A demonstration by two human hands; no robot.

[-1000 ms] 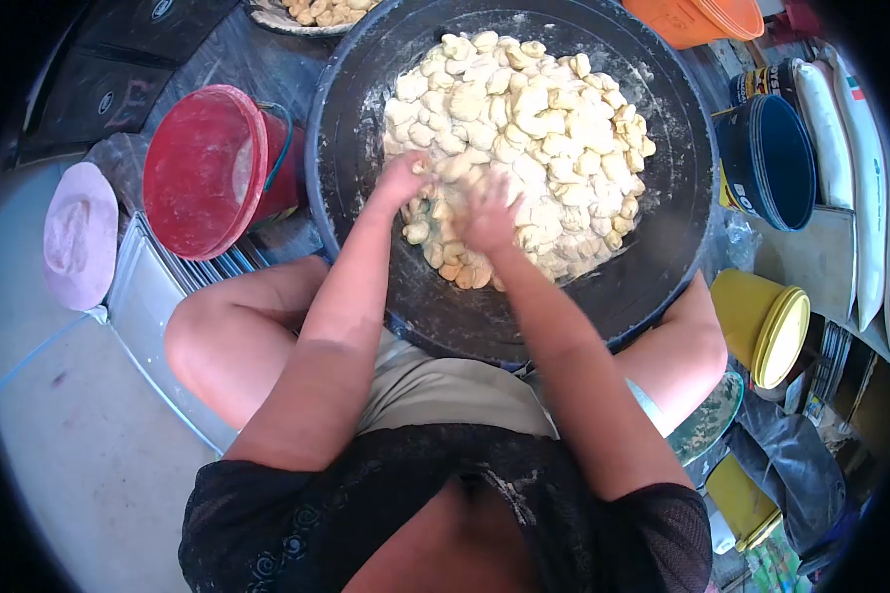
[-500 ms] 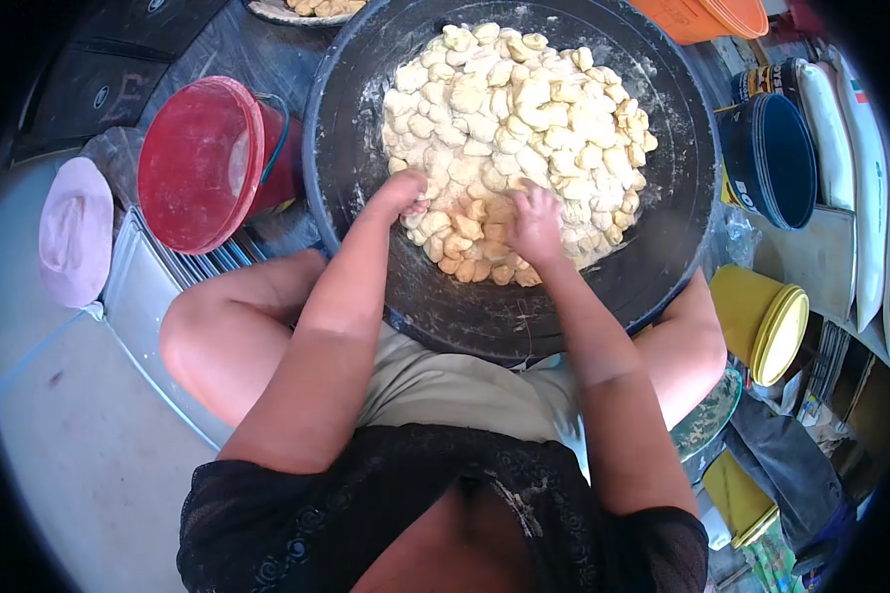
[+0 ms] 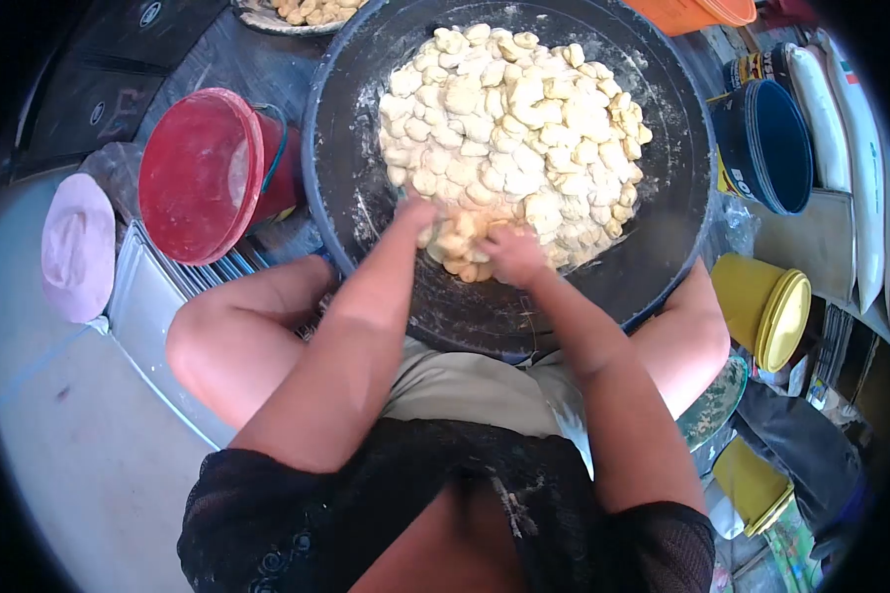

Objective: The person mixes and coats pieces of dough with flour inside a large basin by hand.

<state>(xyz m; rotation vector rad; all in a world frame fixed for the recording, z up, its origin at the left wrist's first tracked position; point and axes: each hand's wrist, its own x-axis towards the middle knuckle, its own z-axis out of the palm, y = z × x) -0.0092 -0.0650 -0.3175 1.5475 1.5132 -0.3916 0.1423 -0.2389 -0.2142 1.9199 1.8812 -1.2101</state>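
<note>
Dough pieces lay heaped in the black basin, most of the pile just beyond both hands and the nearest lumps right under the fingers. A second before, the two hands had been buried deeper in the near part of the heap, working among the lumps; half a second before, they had stood apart, one at each side of a darker patch of pieces. By this moment they had drawn back toward the body and closer together, meeting at the pile's near edge. The left hand was pressed fingers-down into the lumps, loosely curled. The right hand was closed in a soft fist over a few pieces, just beside the left; whether it truly gripped any I cannot tell. That pull inward suggested a gathering or tossing stroke through the floured pieces, with the heap as a whole barely reshaped, so the mixing looked far from over.

Left of the left hand stood a red bucket, and farther left a pink cap. Right of the right hand stood a blue bucket, and nearer the knee a yellow bucket.
</note>
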